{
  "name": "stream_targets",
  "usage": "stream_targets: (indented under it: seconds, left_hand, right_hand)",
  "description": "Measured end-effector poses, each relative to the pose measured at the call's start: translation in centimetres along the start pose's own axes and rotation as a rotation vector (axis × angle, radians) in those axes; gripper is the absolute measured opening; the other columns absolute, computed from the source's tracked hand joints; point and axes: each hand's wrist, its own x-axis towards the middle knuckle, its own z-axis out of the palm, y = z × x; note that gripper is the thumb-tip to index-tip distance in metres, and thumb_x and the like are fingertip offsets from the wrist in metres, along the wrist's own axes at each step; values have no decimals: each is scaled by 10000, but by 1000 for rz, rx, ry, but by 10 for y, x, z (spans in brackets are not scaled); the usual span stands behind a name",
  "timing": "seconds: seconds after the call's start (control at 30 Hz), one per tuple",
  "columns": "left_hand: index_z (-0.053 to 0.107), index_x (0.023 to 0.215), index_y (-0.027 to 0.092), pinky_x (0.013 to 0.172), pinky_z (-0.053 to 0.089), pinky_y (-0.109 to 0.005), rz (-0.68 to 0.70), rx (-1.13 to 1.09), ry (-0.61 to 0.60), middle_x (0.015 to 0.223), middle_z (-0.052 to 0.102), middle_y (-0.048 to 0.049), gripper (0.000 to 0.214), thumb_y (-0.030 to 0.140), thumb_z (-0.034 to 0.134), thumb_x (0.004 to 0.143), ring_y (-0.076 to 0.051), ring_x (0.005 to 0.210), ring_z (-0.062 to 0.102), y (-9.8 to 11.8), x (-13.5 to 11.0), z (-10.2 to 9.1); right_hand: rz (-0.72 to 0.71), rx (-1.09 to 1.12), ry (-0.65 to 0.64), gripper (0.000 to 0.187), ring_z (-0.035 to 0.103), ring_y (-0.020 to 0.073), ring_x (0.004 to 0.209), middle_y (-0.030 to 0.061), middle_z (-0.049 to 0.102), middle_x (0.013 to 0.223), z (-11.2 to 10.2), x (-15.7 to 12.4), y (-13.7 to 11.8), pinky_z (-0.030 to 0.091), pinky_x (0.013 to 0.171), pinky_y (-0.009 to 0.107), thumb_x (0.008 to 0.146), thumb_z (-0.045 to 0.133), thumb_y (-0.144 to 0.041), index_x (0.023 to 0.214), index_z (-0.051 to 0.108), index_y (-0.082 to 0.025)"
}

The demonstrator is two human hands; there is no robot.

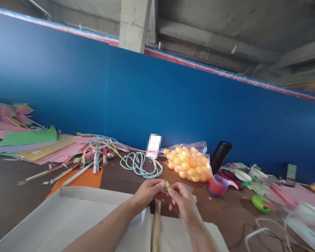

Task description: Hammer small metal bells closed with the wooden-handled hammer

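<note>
Both of my hands meet near the middle of the view, above the edge of a white shallow box (76,217). Between the thumb and fingers of my left hand (149,192) is a small shiny silvery round piece (164,188), with a yellowish spot at its top. My right hand (182,199) pinches at the right side of the same small piece. Its exact kind is too small to make out. Below my hands a light wooden stick (155,227) runs toward me, beside a white sheet (170,234).
Behind stands a clear bag of orange balls (187,162), with a coiled pale blue cord (141,164) to its left. A black bottle (220,155), a red and blue roll (217,184) and green tape (262,203) are at right. Coloured paper (28,136) and sticks lie left.
</note>
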Motion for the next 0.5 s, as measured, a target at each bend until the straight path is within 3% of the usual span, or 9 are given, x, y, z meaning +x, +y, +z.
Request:
stream_targets:
  seconds: [0.17,0.23,0.37,0.5]
  left_hand:
    - [650,833,98,586,451,-218,24,-44,27,711,592,-63,328,405,571,745,-101,607,544,0,1,3]
    - [648,855,99,589,464,-225,58,-63,109,723,601,-66,341,412,577,737,-108,619,554,-3,4,0]
    - [634,925,113,620,502,-263,151,-72,478,793,622,-69,397,425,631,680,-130,651,583,-7,12,-13]
    - [630,918,117,602,519,-267,191,-99,570,747,622,-49,408,419,664,645,-139,646,595,-8,16,-25]
  right_hand:
    - [-28,-3,-24,249,375,56,421,-43,511,605,4,-2,-6,372,375,185,728,617,-393,765,486,-184]
    - [-13,-72,-19,267,376,64,422,-36,524,629,3,-2,-7,358,373,192,749,571,-438,797,478,-193]
    - [4,-531,6,336,484,117,485,-9,574,618,-3,-6,-2,356,438,225,733,529,-525,792,519,-194]
    - [-9,-968,-110,372,585,179,635,-2,653,697,0,-15,5,340,526,240,575,691,-459,851,593,-229]
